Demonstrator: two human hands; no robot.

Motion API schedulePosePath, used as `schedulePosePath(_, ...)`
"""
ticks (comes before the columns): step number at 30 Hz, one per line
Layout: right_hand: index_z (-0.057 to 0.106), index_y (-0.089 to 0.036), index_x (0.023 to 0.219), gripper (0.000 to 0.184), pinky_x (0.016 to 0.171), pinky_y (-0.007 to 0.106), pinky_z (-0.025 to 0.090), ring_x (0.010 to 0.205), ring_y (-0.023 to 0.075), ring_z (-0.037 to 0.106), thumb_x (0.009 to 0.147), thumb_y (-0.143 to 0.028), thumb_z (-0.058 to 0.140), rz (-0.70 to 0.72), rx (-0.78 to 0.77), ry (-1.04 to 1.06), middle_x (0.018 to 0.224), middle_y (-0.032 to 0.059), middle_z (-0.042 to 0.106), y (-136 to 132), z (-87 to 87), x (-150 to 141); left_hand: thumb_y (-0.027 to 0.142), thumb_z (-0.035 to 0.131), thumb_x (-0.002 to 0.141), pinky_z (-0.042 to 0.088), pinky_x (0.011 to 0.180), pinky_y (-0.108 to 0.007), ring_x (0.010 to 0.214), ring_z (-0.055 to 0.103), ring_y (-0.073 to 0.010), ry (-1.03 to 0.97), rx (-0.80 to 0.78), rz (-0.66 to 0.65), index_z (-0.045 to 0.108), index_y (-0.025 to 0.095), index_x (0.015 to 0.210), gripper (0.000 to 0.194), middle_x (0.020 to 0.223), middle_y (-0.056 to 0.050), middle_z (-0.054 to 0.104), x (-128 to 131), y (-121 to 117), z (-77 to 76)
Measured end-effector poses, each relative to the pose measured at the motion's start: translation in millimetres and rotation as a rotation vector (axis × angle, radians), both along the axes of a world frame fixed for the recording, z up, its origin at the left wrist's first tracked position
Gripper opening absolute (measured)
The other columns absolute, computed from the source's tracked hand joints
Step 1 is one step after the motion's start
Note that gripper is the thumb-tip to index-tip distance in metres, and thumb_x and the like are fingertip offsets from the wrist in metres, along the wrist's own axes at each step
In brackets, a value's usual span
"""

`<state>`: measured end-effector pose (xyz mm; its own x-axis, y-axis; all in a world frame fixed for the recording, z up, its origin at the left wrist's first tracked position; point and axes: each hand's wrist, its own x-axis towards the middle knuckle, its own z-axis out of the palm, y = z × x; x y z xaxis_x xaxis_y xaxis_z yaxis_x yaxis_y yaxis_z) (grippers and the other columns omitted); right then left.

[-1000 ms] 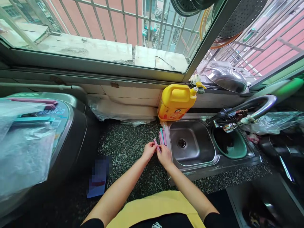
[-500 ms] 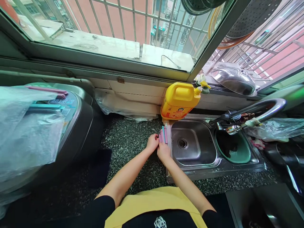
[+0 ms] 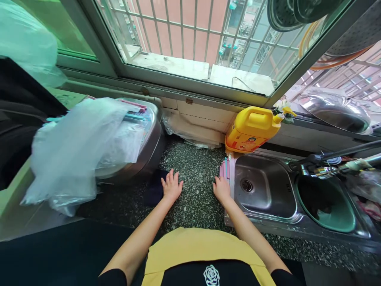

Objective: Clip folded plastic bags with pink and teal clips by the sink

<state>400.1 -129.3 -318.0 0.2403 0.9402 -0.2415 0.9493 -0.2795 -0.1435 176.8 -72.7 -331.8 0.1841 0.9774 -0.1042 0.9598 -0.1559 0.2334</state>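
Note:
My left hand (image 3: 172,187) is over the dark speckled counter (image 3: 196,198), fingers spread and holding nothing. It is nearest to the dark flat piece (image 3: 154,188) beside the grey appliance. My right hand (image 3: 222,189) rests by the sink's left edge, its fingers slightly apart at the near ends of several slim pink and light-blue strips (image 3: 224,169), which look like bag-sealing clips. The strips lie side by side along the sink's rim. Whether the fingertips touch them I cannot tell.
A yellow jug with a pump (image 3: 253,129) stands behind the strips. Right of them are the steel sink (image 3: 262,182) and a green basin (image 3: 342,216). Clear plastic bags (image 3: 80,147) drape over the grey appliance (image 3: 149,155) at left. Folded plastic (image 3: 193,129) lies along the wall.
My left hand has left the strips, moved left and spread its fingers. The right hand stays beside the strips. The view has turned left, showing more of the bags.

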Motion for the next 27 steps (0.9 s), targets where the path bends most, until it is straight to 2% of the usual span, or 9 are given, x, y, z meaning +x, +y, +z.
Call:
schedulePosePath(5, 0.058, -0.013, 0.107, 0.027, 0.074, 0.032, 0.042, 0.09, 0.0234, 0.057, 0.085, -0.022, 0.046, 0.063, 0.015, -0.042, 0.098, 0.0132, 0.058, -7, 8.3, -16, 0.03, 0.048, 0.081, 0.026, 0.103, -0.053, 0.124, 0.036, -0.0315, -0.133, 0.016, -0.075, 0.05, 0.016, 0.121, 0.042, 0.138, -0.016, 0.036, 9, -13, 10.8)
schedulePosePath(8, 0.059, -0.014, 0.103, 0.023, 0.076, 0.029, 0.041, 0.091, 0.0208, 0.057, 0.085, -0.023, 0.047, 0.125, 0.018, -0.049, 0.096, 0.0111, 0.059, -6, 15.7, -30, 0.027, 0.051, 0.08, 0.031, 0.102, -0.048, 0.121, 0.039, -0.0291, -0.262, 0.091, -0.174, 0.053, 0.016, 0.116, 0.037, 0.135, -0.016, 0.039, 9, -18, 29.2)
schedulePosePath(10, 0.059, -0.015, 0.103, 0.022, 0.078, 0.027, 0.04, 0.091, 0.0193, 0.056, 0.085, -0.022, 0.048, 0.19, 0.056, -0.023, 0.096, 0.0099, 0.059, 2, 23.0, -43, 0.025, 0.05, 0.081, 0.034, 0.1, -0.045, 0.119, 0.041, -0.0266, -0.354, 0.188, -0.242, 0.053, 0.017, 0.113, 0.033, 0.132, -0.014, 0.041, 1, -14, 52.3)
schedulePosePath(13, 0.059, -0.017, 0.103, 0.022, 0.079, 0.025, 0.04, 0.091, 0.0171, 0.056, 0.086, -0.023, 0.047, 0.292, 0.159, 0.042, 0.096, 0.008, 0.06, 26, 41.7, -66, 0.026, 0.046, 0.083, 0.036, 0.099, -0.042, 0.117, 0.043, -0.0236, -0.429, 0.354, -0.304, 0.053, 0.02, 0.11, 0.029, 0.126, -0.011, 0.046, -20, 4, 104.7)
schedulePosePath(17, 0.059, -0.019, 0.104, 0.022, 0.08, 0.024, 0.04, 0.093, 0.0162, 0.056, 0.086, -0.025, 0.047, 0.407, 0.316, 0.127, 0.097, 0.0071, 0.06, 70, 83.8, -98, 0.027, 0.044, 0.084, 0.037, 0.099, -0.04, 0.114, 0.045, -0.0228, -0.388, 0.519, -0.272, 0.054, 0.02, 0.109, 0.028, 0.119, -0.009, 0.05, -66, 36, 183.9)
schedulePosePath(19, 0.06, -0.019, 0.105, 0.023, 0.079, 0.023, 0.041, 0.092, 0.0157, 0.056, 0.086, -0.026, 0.048, 0.443, 0.376, 0.18, 0.098, 0.0066, 0.061, 92, 108.8, -113, 0.027, 0.045, 0.083, 0.037, 0.098, -0.04, 0.111, 0.046, -0.0225, -0.338, 0.571, -0.217, 0.056, 0.02, 0.105, 0.026, 0.115, -0.008, 0.052, -93, 56, 215.0)
schedulePosePath(21, 0.061, -0.019, 0.103, 0.023, 0.076, 0.022, 0.041, 0.088, 0.0147, 0.057, 0.086, -0.026, 0.049, 0.459, 0.42, 0.239, 0.095, 0.0055, 0.062, 115, 134.2, -127, 0.027, 0.046, 0.081, 0.037, 0.097, -0.038, 0.108, 0.048, -0.0221, -0.292, 0.605, -0.152, 0.057, 0.018, 0.101, 0.024, 0.11, -0.008, 0.054, -120, 78, 237.3)
schedulePosePath(23, 0.063, -0.018, 0.101, 0.023, 0.073, 0.022, 0.041, 0.083, 0.0137, 0.057, 0.085, -0.026, 0.049, 0.467, 0.46, 0.291, 0.091, 0.0046, 0.063, 140, 158.8, -140, 0.028, 0.047, 0.079, 0.039, 0.095, -0.036, 0.106, 0.049, -0.0218, -0.27, 0.608, -0.087, 0.059, 0.016, 0.097, 0.024, 0.106, -0.008, 0.055, -143, 102, 251.9)
schedulePosePath(27, 0.065, -0.016, 0.096, 0.023, 0.071, 0.021, 0.04, 0.081, 0.0134, 0.057, 0.085, -0.025, 0.047, 0.458, 0.502, 0.305, 0.09, 0.0043, 0.065, 194, 200.3, -161, 0.029, 0.047, 0.076, 0.045, 0.085, -0.032, 0.094, 0.054, -0.02, -0.266, 0.507, 0.006, 0.061, 0.014, 0.095, 0.027, 0.101, -0.007, 0.058, -173, 150, 266.1)
